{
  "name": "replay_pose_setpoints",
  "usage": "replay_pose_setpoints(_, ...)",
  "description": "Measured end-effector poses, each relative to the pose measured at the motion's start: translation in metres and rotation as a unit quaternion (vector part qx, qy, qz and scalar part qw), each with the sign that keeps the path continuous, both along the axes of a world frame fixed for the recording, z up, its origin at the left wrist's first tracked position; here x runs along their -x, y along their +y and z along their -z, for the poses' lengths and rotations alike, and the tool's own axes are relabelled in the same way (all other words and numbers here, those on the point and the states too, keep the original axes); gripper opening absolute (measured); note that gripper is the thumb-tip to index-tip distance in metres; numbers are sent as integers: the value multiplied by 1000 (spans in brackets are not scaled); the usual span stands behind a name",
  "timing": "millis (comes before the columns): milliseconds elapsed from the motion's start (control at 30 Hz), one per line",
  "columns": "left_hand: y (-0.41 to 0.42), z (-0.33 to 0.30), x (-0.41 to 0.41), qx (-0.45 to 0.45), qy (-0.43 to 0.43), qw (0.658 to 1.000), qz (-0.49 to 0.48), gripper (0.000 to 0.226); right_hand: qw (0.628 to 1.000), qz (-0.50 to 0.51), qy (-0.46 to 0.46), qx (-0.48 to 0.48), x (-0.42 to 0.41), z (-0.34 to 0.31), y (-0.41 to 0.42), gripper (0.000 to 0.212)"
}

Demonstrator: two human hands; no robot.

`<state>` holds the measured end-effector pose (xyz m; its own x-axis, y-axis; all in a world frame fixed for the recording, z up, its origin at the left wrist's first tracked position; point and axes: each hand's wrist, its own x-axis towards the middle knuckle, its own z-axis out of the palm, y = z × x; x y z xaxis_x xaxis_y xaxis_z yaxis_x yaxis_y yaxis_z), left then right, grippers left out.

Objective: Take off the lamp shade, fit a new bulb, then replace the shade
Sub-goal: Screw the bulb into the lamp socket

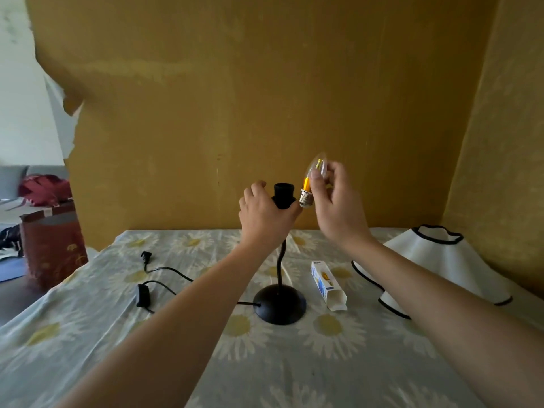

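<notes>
A black gooseneck lamp stands on its round base (279,304) in the middle of the table, with its bare black socket (283,192) pointing up. My left hand (265,213) is wrapped around the neck just under the socket. My right hand (335,201) holds a clear candle-shaped bulb (312,181) with an orange core, screw cap down, just right of the socket and level with it. The white lamp shade (435,266) with black trim lies on its side at the right of the table.
An open white bulb box (328,285) lies right of the lamp base. The lamp's black cord with switch (143,294) and plug (146,257) trails to the left on the daisy-print cloth (117,334). A red-brown bag (51,245) stands past the left edge. Yellow walls close behind and right.
</notes>
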<state>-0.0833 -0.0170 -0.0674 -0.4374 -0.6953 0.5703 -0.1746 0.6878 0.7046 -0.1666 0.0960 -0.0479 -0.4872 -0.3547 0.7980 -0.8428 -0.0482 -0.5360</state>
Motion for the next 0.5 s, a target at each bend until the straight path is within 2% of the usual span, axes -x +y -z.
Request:
replay_pose_setpoints(67,-4,-4,8,-54,6,998,44,85,1000,0,3,-2,1,-2,-4,32)
replay_pose_setpoints(133,-6,-5,15,-68,13,995,71,59,1000,4,10,-3,2,-5,-7,34)
replay_pose_setpoints(200,-7,-3,20,-58,24,995,73,44,1000,2,14,-3,4,-8,-10,34)
replay_pose_setpoints(367,-8,10,32,-142,104,980,92,33,1000,-1,13,-5,9,-16,-14,36)
replay_pose_setpoints(500,-6,18,34,-138,142,976,93,27,1000,-7,16,-5,11,-25,-18,38)
